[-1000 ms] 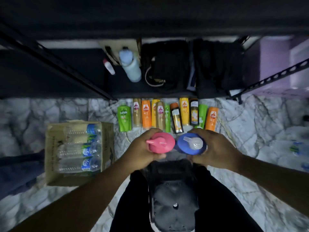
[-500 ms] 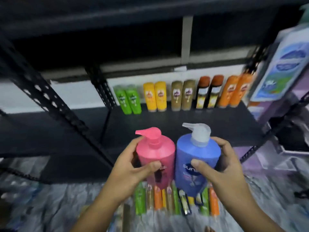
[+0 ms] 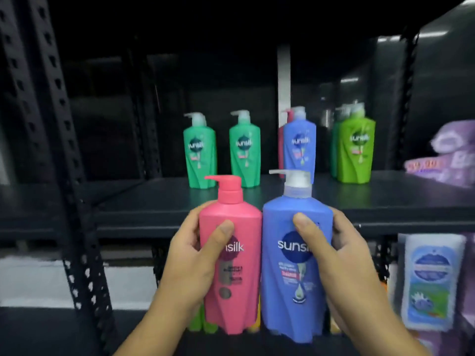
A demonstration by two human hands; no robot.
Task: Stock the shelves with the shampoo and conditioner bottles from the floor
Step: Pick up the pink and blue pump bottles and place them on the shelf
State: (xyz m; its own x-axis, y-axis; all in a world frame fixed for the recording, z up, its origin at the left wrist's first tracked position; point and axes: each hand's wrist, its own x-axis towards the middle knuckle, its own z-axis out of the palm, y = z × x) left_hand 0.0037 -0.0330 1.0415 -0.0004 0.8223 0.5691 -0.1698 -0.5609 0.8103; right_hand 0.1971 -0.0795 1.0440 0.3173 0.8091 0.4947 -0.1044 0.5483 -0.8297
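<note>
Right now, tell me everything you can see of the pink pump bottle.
The pink pump bottle looks like glossy plastic, with a faceted lower body, a matching pink pump whose spout points left, and a dark round Sunsilk logo above smaller blurred print. It is upright, held in the air before the front edge of the dark shelf. The left hand grips it, thumb across the logo, fingers round its left side. Its right side appears to touch the blue bottle.

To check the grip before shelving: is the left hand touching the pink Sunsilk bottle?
Touching. The head view shows the left hand wrapped round the pink Sunsilk bottle, with the thumb lying across the front label and the fingers behind.
</note>
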